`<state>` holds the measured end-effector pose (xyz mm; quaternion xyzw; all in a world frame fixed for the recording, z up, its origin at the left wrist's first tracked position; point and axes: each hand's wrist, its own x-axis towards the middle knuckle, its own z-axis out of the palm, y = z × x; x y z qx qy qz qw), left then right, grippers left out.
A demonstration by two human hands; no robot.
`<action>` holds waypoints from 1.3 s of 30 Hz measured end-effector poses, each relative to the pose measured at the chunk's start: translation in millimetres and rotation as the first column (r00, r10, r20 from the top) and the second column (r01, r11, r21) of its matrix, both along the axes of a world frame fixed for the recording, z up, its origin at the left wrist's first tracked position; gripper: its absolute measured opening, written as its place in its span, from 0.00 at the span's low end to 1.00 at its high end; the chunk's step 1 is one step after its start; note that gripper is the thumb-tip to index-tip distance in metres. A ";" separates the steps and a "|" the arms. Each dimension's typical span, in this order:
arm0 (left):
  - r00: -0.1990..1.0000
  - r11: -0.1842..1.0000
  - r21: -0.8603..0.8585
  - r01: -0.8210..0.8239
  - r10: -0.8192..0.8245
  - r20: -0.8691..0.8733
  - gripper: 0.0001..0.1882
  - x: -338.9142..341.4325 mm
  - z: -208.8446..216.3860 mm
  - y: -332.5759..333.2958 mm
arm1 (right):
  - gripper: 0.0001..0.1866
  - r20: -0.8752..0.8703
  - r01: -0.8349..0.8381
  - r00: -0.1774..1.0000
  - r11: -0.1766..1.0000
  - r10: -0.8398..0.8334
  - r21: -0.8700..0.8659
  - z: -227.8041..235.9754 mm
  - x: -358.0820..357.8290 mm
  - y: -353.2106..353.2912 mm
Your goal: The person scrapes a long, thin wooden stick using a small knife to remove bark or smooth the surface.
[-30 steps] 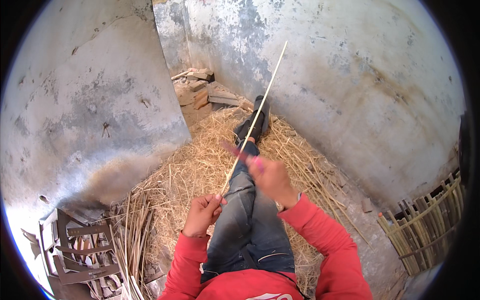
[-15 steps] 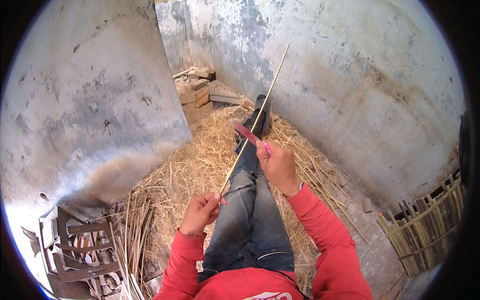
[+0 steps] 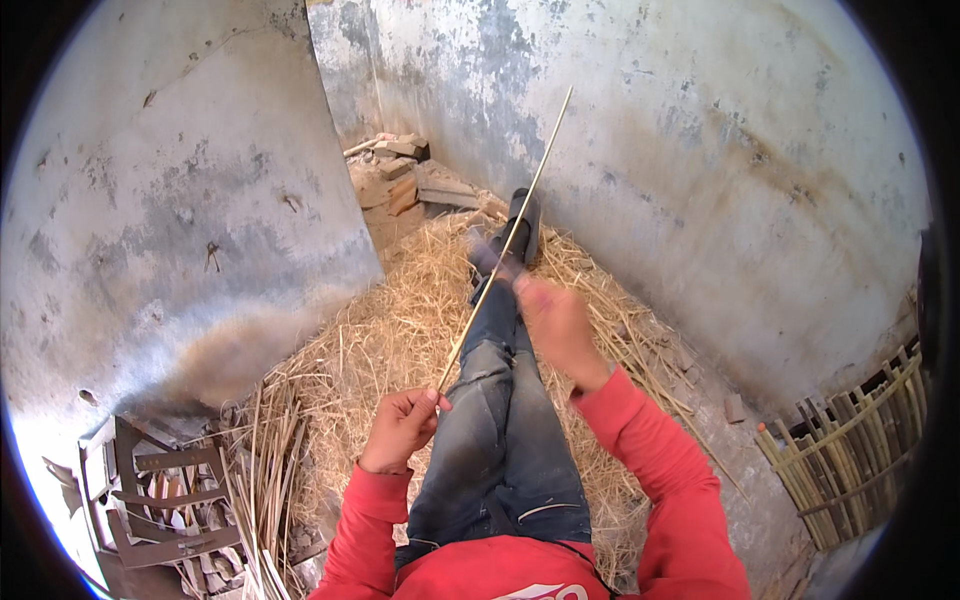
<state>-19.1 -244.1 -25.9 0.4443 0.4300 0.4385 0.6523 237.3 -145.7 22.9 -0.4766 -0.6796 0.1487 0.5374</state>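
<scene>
A long thin pale strip of split bamboo or cane [image 3: 547, 145] slants up from my lap toward the far wall. Its near end is pinched between the thumb and fingers of my left hand [image 3: 402, 427], above my left thigh. My right hand [image 3: 563, 328] is closed round the pink handle of a knife and smeared by motion. The blurred knife blade [image 3: 490, 258] lies across the strip at about its middle, over my shins; whether it touches the strip I cannot tell. My outstretched legs [image 3: 500, 430] are beneath both hands.
Fine straw-like shavings [image 3: 390, 320] cover the floor round my legs. Strips lie in piles at left [image 3: 265, 450] and right [image 3: 640, 345]. A dark broken frame [image 3: 180, 545] stands at lower left, a slatted bamboo panel [image 3: 850, 450] at right. Bricks [image 3: 405, 190] sit by the wall.
My right hand and the knife have shifted slightly and are now blurred by motion. The strip's far end has tipped a little to the left; my left hand keeps its hold.
</scene>
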 end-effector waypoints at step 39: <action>0.940 0.979 0.002 0.202 -0.194 -0.281 0.12 -56.0 -25.6 -41.5 | 0.14 -0.701 -0.246 0.710 0.958 0.075 -0.146 70.8 54.0 9.5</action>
